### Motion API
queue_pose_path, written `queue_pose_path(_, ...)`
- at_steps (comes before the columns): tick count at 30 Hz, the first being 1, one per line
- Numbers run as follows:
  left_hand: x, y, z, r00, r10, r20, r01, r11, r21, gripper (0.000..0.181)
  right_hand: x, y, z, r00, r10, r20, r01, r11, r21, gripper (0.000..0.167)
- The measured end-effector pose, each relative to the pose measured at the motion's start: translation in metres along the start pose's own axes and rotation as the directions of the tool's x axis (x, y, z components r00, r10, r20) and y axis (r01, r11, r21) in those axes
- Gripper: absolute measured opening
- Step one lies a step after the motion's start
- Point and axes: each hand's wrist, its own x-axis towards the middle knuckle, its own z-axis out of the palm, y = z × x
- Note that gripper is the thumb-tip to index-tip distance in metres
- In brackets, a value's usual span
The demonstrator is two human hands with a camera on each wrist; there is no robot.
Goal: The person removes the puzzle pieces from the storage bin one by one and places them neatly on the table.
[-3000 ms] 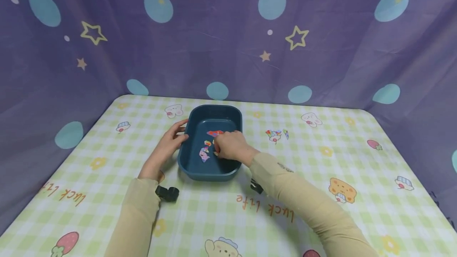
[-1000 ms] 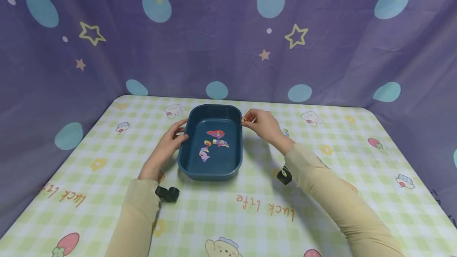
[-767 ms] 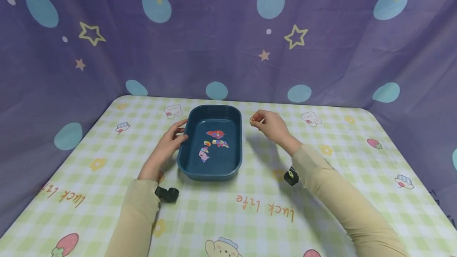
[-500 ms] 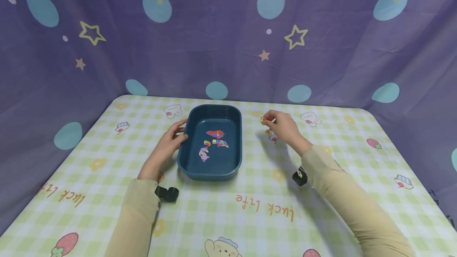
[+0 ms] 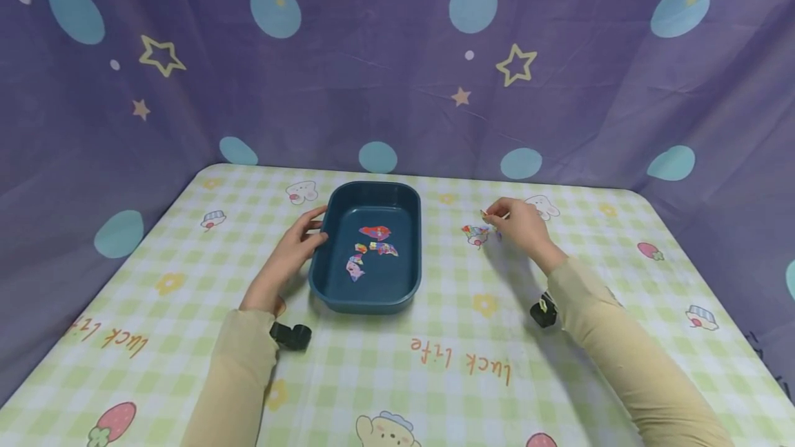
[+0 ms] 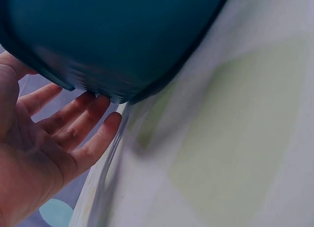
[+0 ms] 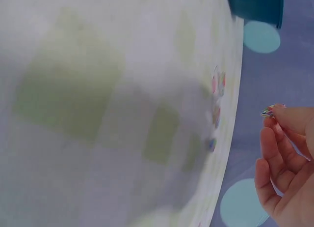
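A dark blue rectangular tray (image 5: 366,307) stands on the table, with several small multicoloured pieces, like paper scraps, on its floor. My left hand (image 5: 287,254) holds its left side, thumb at the rim; in the left wrist view the fingers (image 6: 86,124) rest against the outer wall. Right of the tray, my right hand (image 5: 520,226) pinches a small multicoloured piece (image 7: 268,110) between thumb and forefinger, raised off the table. Beneath it lie other bright pieces (image 5: 475,231), some partly hidden by the hand. Their exact kind is unclear.
A printed green-and-white checked cloth (image 5: 385,378) covers the table. Behind it hangs a purple curtain (image 5: 385,88) with stars and dots. Black wrist-worn devices (image 5: 292,336) show at both cuffs.
My right hand has come up out of the tray and moved right, a small multicoloured piece between its fingertips, to above the pieces on the cloth. Left hand and tray have stayed put.
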Motion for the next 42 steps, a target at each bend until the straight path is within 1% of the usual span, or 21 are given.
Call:
queue_pose_path(6,-0.012,0.019,0.003,1.000,0.000,0.003,0.000,1.000,0.012,0.057,-0.001,0.016,-0.003,0.999,0.031,-0.014,-0.032,0.999,-0.010,0.017)
queue_pose_path(10,-0.016,0.024,0.004,1.000,0.001,0.001,-0.001,1.000,0.021,0.057,-0.002,0.025,-0.004,0.999,0.051,-0.004,-0.051,0.999,-0.019,0.018)
queue_pose_path(18,-0.014,0.020,0.004,1.000,-0.003,-0.006,0.003,1.000,0.019,0.057,-0.005,0.038,-0.005,0.993,0.098,0.059,-0.096,0.994,-0.044,0.020)
queue_pose_path(22,-0.015,0.022,0.004,1.000,-0.006,-0.008,0.006,1.000,0.023,0.057,-0.003,0.045,-0.004,0.992,0.103,0.077,-0.102,0.995,-0.017,0.021)
queue_pose_path(27,-0.016,0.024,0.004,1.000,-0.007,-0.007,0.007,1.000,0.029,0.056,-0.002,0.052,-0.002,0.987,0.133,0.093,-0.134,0.991,0.011,0.021)
queue_pose_path(31,-0.017,0.024,0.003,1.000,0.002,-0.003,-0.002,1.000,0.030,0.057,-0.001,0.053,-0.003,0.983,0.159,0.088,-0.159,0.987,-0.010,0.021)
queue_pose_path(35,-0.017,0.024,0.002,1.000,0.010,-0.001,-0.010,1.000,0.030,0.057,0.000,0.050,-0.004,0.980,0.172,0.099,-0.171,0.985,-0.023,0.022)
queue_pose_path(39,-0.014,0.021,0.002,1.000,0.001,0.005,-0.001,1.000,0.023,0.057,0.000,0.047,-0.006,0.974,0.185,0.130,-0.181,0.983,-0.040,0.022)
queue_pose_path(42,-0.007,0.011,0.000,1.000,-0.005,0.002,0.005,1.000,0.015,0.057,0.000,0.047,-0.008,0.972,0.183,0.148,-0.177,0.983,-0.055,0.022)
